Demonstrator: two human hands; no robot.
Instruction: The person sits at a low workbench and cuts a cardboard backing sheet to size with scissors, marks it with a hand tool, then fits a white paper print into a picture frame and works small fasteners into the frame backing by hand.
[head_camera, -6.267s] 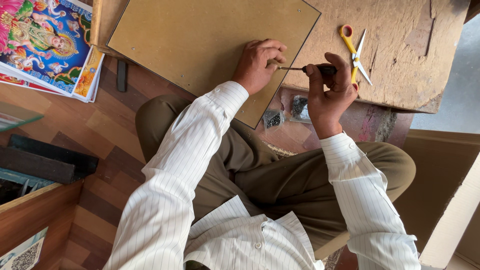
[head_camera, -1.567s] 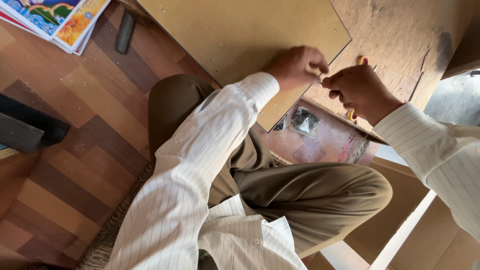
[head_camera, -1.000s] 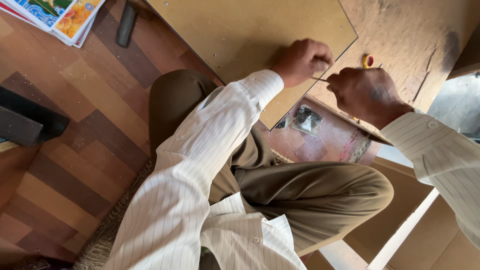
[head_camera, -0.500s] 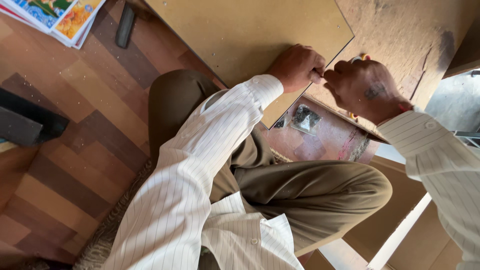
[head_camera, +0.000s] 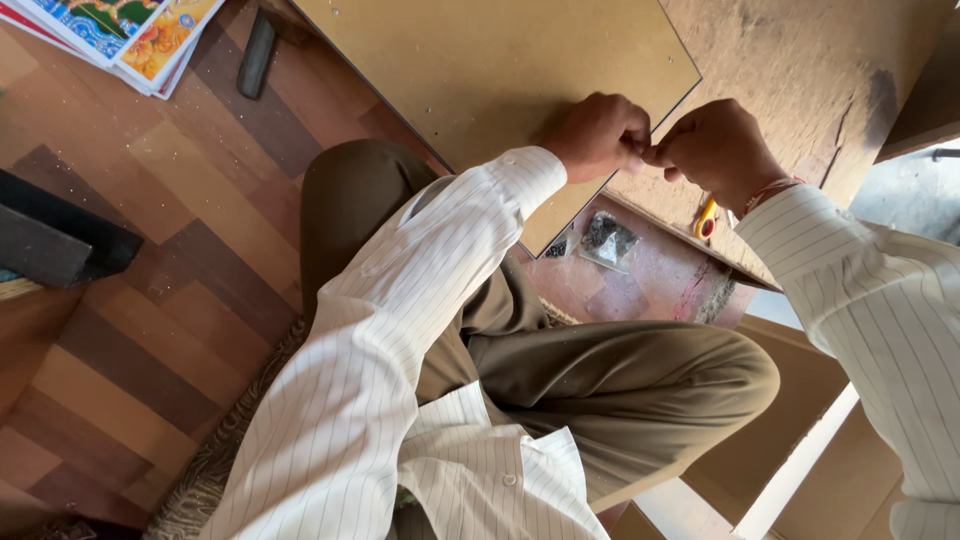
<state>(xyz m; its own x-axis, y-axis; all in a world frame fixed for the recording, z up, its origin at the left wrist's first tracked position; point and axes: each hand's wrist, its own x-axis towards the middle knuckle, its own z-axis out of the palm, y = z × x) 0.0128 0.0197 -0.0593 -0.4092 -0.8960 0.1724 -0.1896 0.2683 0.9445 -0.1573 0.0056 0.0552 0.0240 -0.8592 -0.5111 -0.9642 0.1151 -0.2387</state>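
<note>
Fibreboard sheet lies under both hands, left hand and right hand pinched fingertip-to-fingertip at its edge, whatever they nip hidden; progress unclear.

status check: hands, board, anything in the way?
Left hand and right hand pinched together at tan board edge. Grip contents hidden. Yellow-handled tool under right wrist.
</note>
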